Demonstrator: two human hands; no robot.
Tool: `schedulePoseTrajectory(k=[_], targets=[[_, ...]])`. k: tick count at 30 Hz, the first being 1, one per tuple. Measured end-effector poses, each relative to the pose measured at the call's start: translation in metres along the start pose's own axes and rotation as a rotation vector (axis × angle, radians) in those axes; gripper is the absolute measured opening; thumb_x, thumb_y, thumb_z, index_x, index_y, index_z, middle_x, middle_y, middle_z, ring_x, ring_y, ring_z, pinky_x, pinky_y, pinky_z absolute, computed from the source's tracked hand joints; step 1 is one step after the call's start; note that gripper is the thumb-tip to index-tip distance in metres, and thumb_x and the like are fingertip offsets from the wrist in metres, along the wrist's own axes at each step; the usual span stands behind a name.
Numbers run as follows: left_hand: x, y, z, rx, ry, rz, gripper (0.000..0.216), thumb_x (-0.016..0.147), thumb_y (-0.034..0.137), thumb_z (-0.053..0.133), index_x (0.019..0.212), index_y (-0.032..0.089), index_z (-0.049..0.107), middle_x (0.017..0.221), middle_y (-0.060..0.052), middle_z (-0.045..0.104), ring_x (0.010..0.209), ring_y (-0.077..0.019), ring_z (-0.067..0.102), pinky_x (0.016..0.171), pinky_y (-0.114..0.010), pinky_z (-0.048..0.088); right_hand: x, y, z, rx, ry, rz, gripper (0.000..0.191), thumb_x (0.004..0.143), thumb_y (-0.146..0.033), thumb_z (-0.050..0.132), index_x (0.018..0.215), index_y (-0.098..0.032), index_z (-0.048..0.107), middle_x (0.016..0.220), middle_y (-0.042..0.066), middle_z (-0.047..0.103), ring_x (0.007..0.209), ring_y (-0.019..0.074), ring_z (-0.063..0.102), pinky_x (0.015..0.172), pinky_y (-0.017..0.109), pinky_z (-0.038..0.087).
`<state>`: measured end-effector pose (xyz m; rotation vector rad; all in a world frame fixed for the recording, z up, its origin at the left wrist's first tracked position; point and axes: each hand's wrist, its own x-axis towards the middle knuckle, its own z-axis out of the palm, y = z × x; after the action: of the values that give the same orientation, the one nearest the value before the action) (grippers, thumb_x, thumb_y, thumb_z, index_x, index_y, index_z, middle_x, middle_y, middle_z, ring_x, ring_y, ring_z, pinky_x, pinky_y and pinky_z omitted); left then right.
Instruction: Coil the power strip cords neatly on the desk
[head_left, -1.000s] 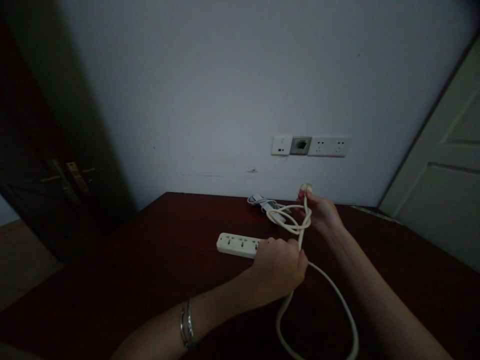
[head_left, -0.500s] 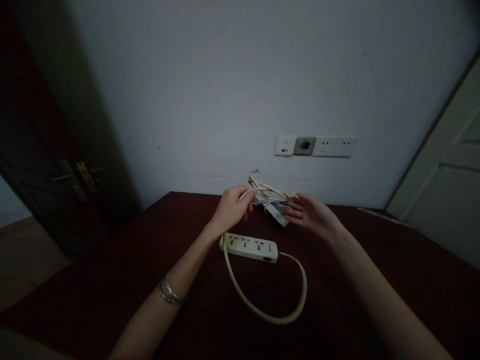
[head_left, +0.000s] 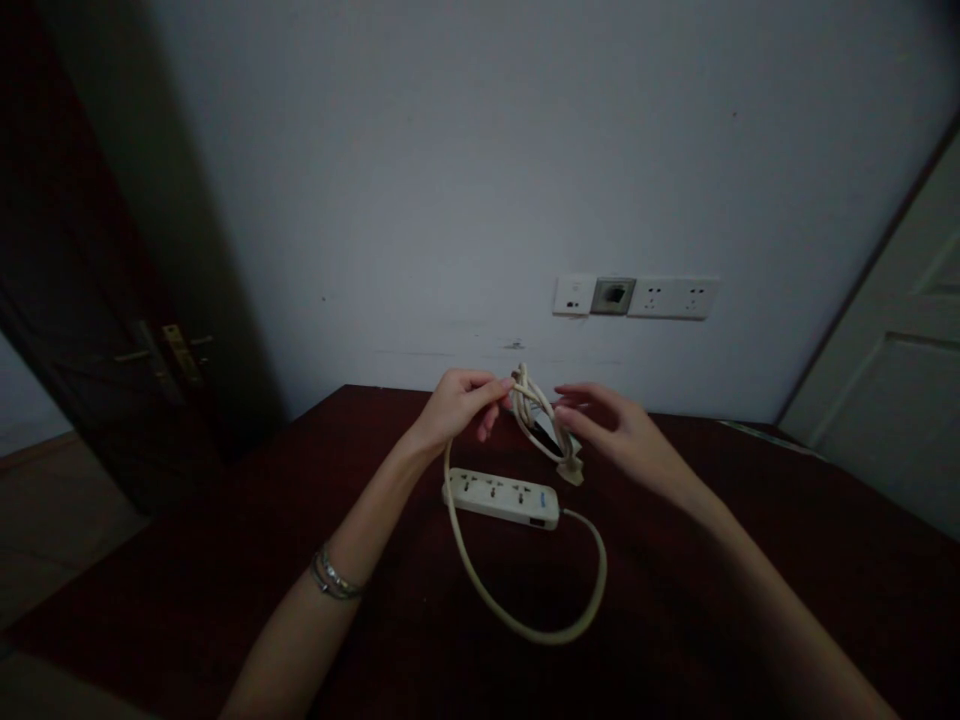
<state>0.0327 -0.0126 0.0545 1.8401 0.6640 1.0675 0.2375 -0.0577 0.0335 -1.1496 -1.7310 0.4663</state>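
Between finger and thumb, my left hand [head_left: 471, 402] pinches the white power cord [head_left: 528, 400], which hangs from it in several loops. The plug [head_left: 571, 470] dangles at the lower end of those loops. My right hand [head_left: 609, 425] is just to the right of the coil with its fingers apart; its fingertips are close to the cord, and I cannot tell whether they touch it. Below the hands a white power strip [head_left: 501, 498] lies on the dark red table [head_left: 390, 620]. From its right end the cord sweeps forward in a wide loop and back up to my left hand.
Behind the cord coil, a white object with thin cables [head_left: 546, 432] lies partly hidden. Wall sockets [head_left: 672, 297] are set in the wall above the table's back edge. At the left stands a dark door [head_left: 82, 300]; a pale door [head_left: 900, 400] is on the right.
The cord loops have swung from lying sideways between both hands to hanging down from my left hand, with the plug now low. My right hand has come off the plug end.
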Motion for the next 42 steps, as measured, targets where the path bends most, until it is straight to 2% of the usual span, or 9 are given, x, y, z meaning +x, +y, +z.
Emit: schedulePoseTrajectory(k=[3,10,18,26,30,34,36,39,42], targets=[[-0.002,-0.001,0.006,-0.069,0.001,0.012,0.030,0.080,0.039,0.054,0.065,0.014,0.057,0.037,0.007,0.044,0.028,-0.0028,0.036,0.038,-0.018,0.038,-0.004,-0.003,0.014,-0.103,-0.053,-0.094,0.042,0.080,-0.042,0.055,0.115,-0.020,0.052,0.099,0.008,0.066,0.081,0.0190,0.062,0.072,0.031,0.047],[0.001,-0.008,0.007,-0.239,-0.115,-0.072,0.017,0.075,0.030,0.061,0.084,0.015,0.059,0.038,0.011,0.042,0.028,-0.0021,0.029,0.038,-0.019,0.040,-0.002,0.007,0.002,-0.277,0.047,-0.126,0.025,0.084,-0.041,0.049,0.082,-0.018,0.060,0.066,0.003,0.063,0.058,0.0160,0.058,0.054,0.025,0.042],[0.015,-0.047,0.006,-0.453,-0.130,-0.075,0.018,0.072,0.029,0.063,0.077,0.014,0.054,0.039,0.009,0.041,0.032,-0.0044,0.035,0.036,-0.019,0.039,0.010,0.018,-0.013,0.300,0.329,0.197,0.030,0.068,-0.044,0.066,0.078,-0.019,0.053,0.063,0.001,0.063,0.045,0.0144,0.059,0.042,0.023,0.046],[0.026,-0.078,0.006,-0.501,-0.069,-0.178,0.022,0.075,0.028,0.062,0.089,0.013,0.057,0.055,0.006,0.042,0.041,-0.0040,0.040,0.042,-0.019,0.042,0.015,0.023,-0.031,0.518,0.297,0.429,0.024,0.062,-0.031,0.071,0.074,-0.016,0.056,0.062,0.003,0.065,0.040,0.0112,0.055,0.034,0.019,0.043],[0.025,-0.083,-0.005,-0.335,-0.088,-0.266,0.034,0.082,0.040,0.051,0.109,0.019,0.052,0.055,0.009,0.036,0.033,-0.0020,0.027,0.031,-0.015,0.026,0.015,0.027,-0.039,0.443,0.251,0.409,0.026,0.060,-0.030,0.073,0.074,-0.015,0.058,0.062,0.002,0.065,0.041,0.0087,0.052,0.038,0.019,0.043],[0.025,-0.092,-0.023,0.094,-0.038,-0.171,0.040,0.083,0.045,0.047,0.109,0.017,0.058,0.050,0.008,0.037,0.034,-0.0042,0.029,0.033,-0.016,0.024,0.013,0.039,-0.044,0.408,0.070,0.428,0.024,0.062,-0.031,0.072,0.074,-0.013,0.060,0.055,0.000,0.060,0.040,0.0057,0.045,0.035,0.017,0.034],[0.026,-0.097,-0.031,0.291,0.009,-0.050,0.038,0.084,0.042,0.047,0.107,0.016,0.061,0.059,0.002,0.053,0.046,-0.0074,0.045,0.043,-0.018,0.037,0.013,0.045,-0.044,0.425,-0.035,0.434,0.028,0.063,-0.031,0.071,0.081,-0.014,0.061,0.064,0.002,0.063,0.039,0.0041,0.042,0.033,0.016,0.027],[0.029,-0.106,-0.038,0.481,0.035,0.101,0.034,0.085,0.033,0.045,0.109,0.016,0.062,0.098,-0.007,0.065,0.086,-0.0145,0.058,0.076,-0.026,0.045,0.013,0.049,-0.041,0.448,-0.139,0.443,0.031,0.065,-0.031,0.070,0.090,-0.014,0.062,0.054,-0.002,0.056,0.035,0.0022,0.033,0.031,0.015,0.018],[0.030,-0.121,-0.041,0.573,-0.067,0.023,0.034,0.083,0.026,0.046,0.112,0.015,0.061,0.111,-0.008,0.063,0.098,-0.0186,0.057,0.087,-0.030,0.042,0.014,0.050,-0.036,0.472,-0.135,0.482,0.027,0.064,-0.028,0.070,0.086,-0.013,0.063,0.040,-0.007,0.041,0.033,0.0019,0.027,0.031,0.015,0.015]])
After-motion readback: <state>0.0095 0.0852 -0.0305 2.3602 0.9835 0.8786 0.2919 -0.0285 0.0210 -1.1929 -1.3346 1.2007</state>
